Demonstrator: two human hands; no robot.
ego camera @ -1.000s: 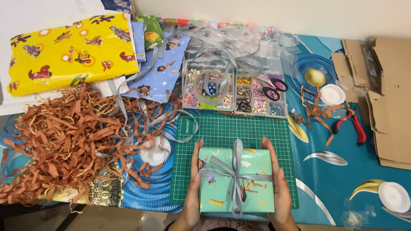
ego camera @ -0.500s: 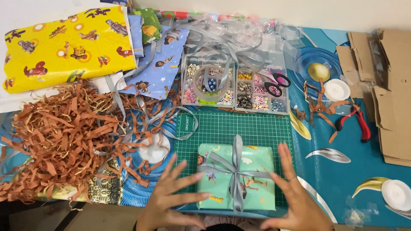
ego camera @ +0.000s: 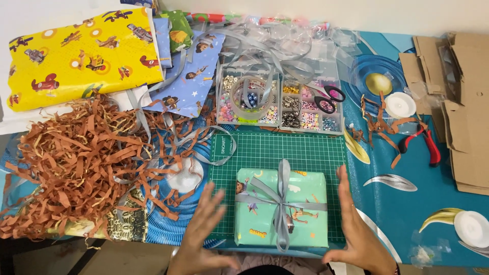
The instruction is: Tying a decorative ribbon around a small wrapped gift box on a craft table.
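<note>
gift box [ego camera: 280, 209] sits between open left hand [ego camera: 201, 239] and right hand [ego camera: 356, 234].

Both hands are bare: the left hand [ego camera: 202, 235] and the right hand [ego camera: 356, 229] wear no gloves, and no sleeves reach the wrists that show at the frame's lower edge. A thin band, possibly a ring, seems to sit on one finger of the right hand, though motion blur makes that uncertain.
</note>
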